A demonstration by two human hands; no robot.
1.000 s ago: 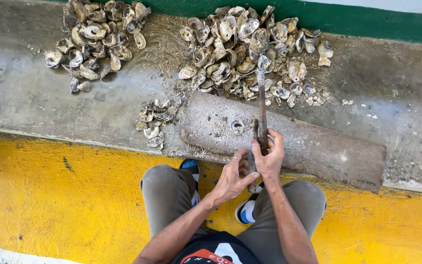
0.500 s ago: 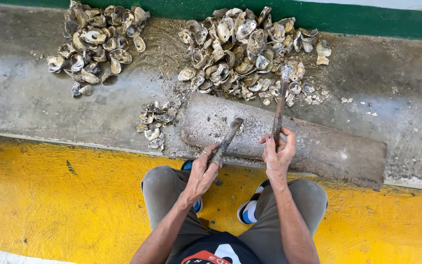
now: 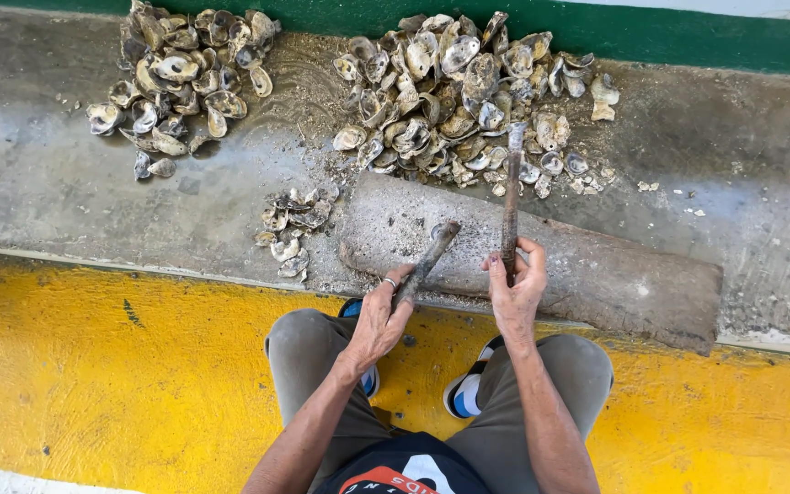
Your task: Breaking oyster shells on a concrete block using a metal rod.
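Since half a second ago, little is changed: both tools are held apart as before, with the right-hand tool reaching slightly further toward the shells. Left hand [image 3: 378, 316]: clenched around a short dark rod [image 3: 425, 265], which is angled up and to the right, its tip resting on or just above the worn slab [image 3: 596, 274]; contact cannot be told. A ring is worn on one finger. Right hand [image 3: 516, 288]: closed around a long rusty bar [image 3: 510, 197], held nearly upright in the view, its far end reaching the near edge of the large shell heap [image 3: 459, 87]. No shell is held by either hand. Outward from the hands: a small cluster of shells [image 3: 293, 229] is laid just left of the slab; a second heap [image 3: 180, 78] lies well apart at upper left. Progress, as judged: sorted piles are already formed, while the large heap is still bulky, so much appears left. Shells: grey-brown, rough, muddy, many lying open with pale insides. Concrete ledge [image 3: 48, 183], yellow floor [image 3: 93, 384], green band [image 3: 688, 41] are noted.
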